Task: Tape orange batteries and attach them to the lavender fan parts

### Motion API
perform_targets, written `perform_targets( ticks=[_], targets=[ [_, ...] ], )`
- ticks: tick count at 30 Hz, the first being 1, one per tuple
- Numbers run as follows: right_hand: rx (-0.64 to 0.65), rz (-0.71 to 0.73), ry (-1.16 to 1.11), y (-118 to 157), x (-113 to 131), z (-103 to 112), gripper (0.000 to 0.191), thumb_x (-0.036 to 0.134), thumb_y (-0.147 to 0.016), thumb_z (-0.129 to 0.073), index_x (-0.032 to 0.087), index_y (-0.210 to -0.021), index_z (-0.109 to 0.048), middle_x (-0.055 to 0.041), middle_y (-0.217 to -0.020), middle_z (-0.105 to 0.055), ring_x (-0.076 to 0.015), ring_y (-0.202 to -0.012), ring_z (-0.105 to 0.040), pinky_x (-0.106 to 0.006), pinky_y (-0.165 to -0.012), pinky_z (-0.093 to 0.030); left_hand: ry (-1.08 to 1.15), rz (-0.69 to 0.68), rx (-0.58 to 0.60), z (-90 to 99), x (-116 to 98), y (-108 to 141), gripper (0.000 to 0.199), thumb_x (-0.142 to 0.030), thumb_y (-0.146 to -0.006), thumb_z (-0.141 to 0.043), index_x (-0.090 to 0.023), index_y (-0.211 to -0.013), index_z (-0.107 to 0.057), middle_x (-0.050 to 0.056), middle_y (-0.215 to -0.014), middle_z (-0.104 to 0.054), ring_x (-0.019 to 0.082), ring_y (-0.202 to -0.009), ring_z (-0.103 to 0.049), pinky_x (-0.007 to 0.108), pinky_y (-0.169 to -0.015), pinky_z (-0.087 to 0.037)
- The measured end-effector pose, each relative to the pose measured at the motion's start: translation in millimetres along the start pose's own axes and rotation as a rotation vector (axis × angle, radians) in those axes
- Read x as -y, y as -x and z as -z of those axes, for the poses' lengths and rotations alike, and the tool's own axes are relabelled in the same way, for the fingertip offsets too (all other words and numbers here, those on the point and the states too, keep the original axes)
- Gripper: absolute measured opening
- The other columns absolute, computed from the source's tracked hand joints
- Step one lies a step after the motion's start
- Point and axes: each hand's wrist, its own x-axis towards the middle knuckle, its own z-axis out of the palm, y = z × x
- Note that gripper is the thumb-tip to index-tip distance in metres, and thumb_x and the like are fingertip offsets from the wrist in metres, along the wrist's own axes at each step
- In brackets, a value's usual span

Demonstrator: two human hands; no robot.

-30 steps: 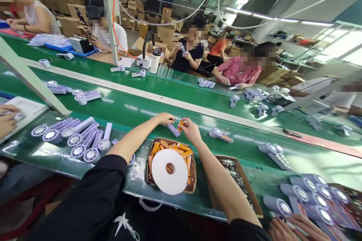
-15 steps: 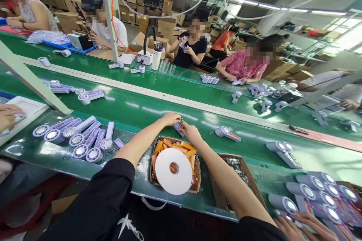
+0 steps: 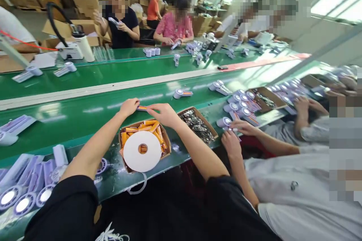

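Observation:
Over the green belt, just beyond a box of orange cells, my left hand is closed on the left end of a small purple handle piece with an orange cell in it. My right hand touches the right end of that piece, thumb and fingers partly parted around it. The orange cells fill a cardboard box below my hands, and a white tape roll lies on top of them. A box of small metal parts stands right of my right forearm.
Purple fan units lie at the lower left, and more at the right beside a co-worker's hands. One fan unit rests on the belt. Several people sit across the line.
The view has swung to the right, bringing the co-worker at the right into fuller sight. The purple piece has turned nearly level between my hands, and my right fingers are more spread.

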Motion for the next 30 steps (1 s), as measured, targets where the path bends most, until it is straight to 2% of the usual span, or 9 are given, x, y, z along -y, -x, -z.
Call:
perform_targets(
  ticks=[2,4,7,9,14,18,22,27,30],
  targets=[
    [-0.024,0.070,-0.075,70.9,0.0,14.3,0.027,0.037,-0.106,-0.062,0.021,-0.098,-0.082,-0.0035,-0.104,-0.084,-0.0167,-0.097,-0.078,-0.027,-0.091,-0.058,-0.007,-0.014,-0.043,1.7,-3.2,10.0,0.041,-0.033,-0.101,-0.048,-0.015,-0.134,-0.064,0.017,-0.140,-0.069,0.032,-0.131,-0.061,0.044,-0.114,-0.046],
    [-0.045,0.081,-0.127,146.5,-6.0,14.7,0.038,0.042,-0.108,-0.055,0.022,-0.089,-0.080,-0.0047,-0.087,-0.082,-0.0190,-0.082,-0.077,-0.031,-0.082,-0.060,0.005,-0.082,-0.090,5.2,-6.5,31.6,0.047,-0.036,-0.098,-0.053,-0.014,-0.140,-0.060,0.017,-0.147,-0.064,0.033,-0.140,-0.054,0.047,-0.123,-0.040],
    [-0.091,-0.136,-0.185,236.7,-26.7,-0.8,0.046,0.050,-0.108,-0.053,0.022,-0.079,-0.075,-0.0034,-0.071,-0.076,-0.0183,-0.062,-0.071,-0.029,-0.063,-0.055,0.095,-0.261,-0.058,13.2,-14.2,85.7,0.042,-0.044,-0.100,-0.052,-0.021,-0.132,-0.066,0.011,-0.140,-0.069,0.030,-0.133,-0.060,0.047,-0.120,-0.045],
    [-0.199,-0.306,-0.200,268.1,-42.3,-11.0,0.047,0.053,-0.107,-0.054,0.021,-0.079,-0.073,-0.0036,-0.069,-0.074,-0.0185,-0.058,-0.068,-0.029,-0.057,-0.053,0.168,-0.371,0.012,17.2,-21.6,127.9,0.038,-0.048,-0.102,-0.050,-0.026,-0.125,-0.070,0.007,-0.131,-0.074,0.027,-0.124,-0.066,0.044,-0.113,-0.052],
    [-0.501,-0.334,0.149,249.8,-71.4,1.3,0.045,0.061,-0.100,-0.065,0.018,-0.109,-0.074,-0.0048,-0.079,-0.070,-0.0231,-0.075,-0.065,-0.037,-0.077,-0.055,0.202,-0.503,-0.035,15.7,-35.5,200.9,0.033,-0.044,-0.103,-0.053,-0.030,-0.125,-0.074,0.006,-0.124,-0.078,0.026,-0.123,-0.068,0.045,-0.112,-0.054],
    [-0.265,-0.248,0.431,189.8,-98.3,45.3,0.034,0.046,-0.107,-0.057,0.018,-0.103,-0.076,-0.0099,-0.088,-0.072,-0.0277,-0.089,-0.066,-0.040,-0.088,-0.049,0.113,-0.522,-0.038,13.6,-38.7,221.2,0.039,-0.040,-0.099,-0.061,-0.036,-0.136,-0.072,0.007,-0.130,-0.077,0.030,-0.133,-0.063,0.054,-0.117,-0.050],
    [-0.125,-0.252,0.479,154.8,-116.3,73.5,0.027,0.038,-0.105,-0.060,0.019,-0.094,-0.076,-0.0100,-0.092,-0.075,-0.0269,-0.092,-0.067,-0.037,-0.084,-0.047,0.004,-0.560,0.070,19.7,-40.2,237.2,0.066,-0.058,-0.082,-0.081,-0.041,-0.144,-0.065,0.008,-0.150,-0.065,0.038,-0.151,-0.047,0.064,-0.125,-0.037],
    [-0.288,-0.211,0.549,172.7,-96.3,60.3,0.034,0.045,-0.107,-0.054,0.019,-0.109,-0.076,-0.0110,-0.094,-0.076,-0.0294,-0.094,-0.066,-0.041,-0.087,-0.046,-0.061,-0.553,0.191,30.8,-38.9,255.0,0.085,-0.053,-0.076,-0.087,-0.038,-0.154,-0.056,0.011,-0.163,-0.053,0.041,-0.158,-0.036,0.065,-0.123,-0.040],
    [-0.466,-0.204,0.293,195.6,-62.2,36.7,0.042,0.055,-0.105,-0.055,0.018,-0.111,-0.074,-0.0085,-0.084,-0.072,-0.0254,-0.080,-0.065,-0.039,-0.080,-0.051,-0.067,-0.552,0.080,37.4,-40.1,264.7,0.075,-0.044,-0.082,-0.083,-0.033,-0.152,-0.057,0.012,-0.156,-0.059,0.039,-0.154,-0.040,0.060,-0.124,-0.042]
  ],
)
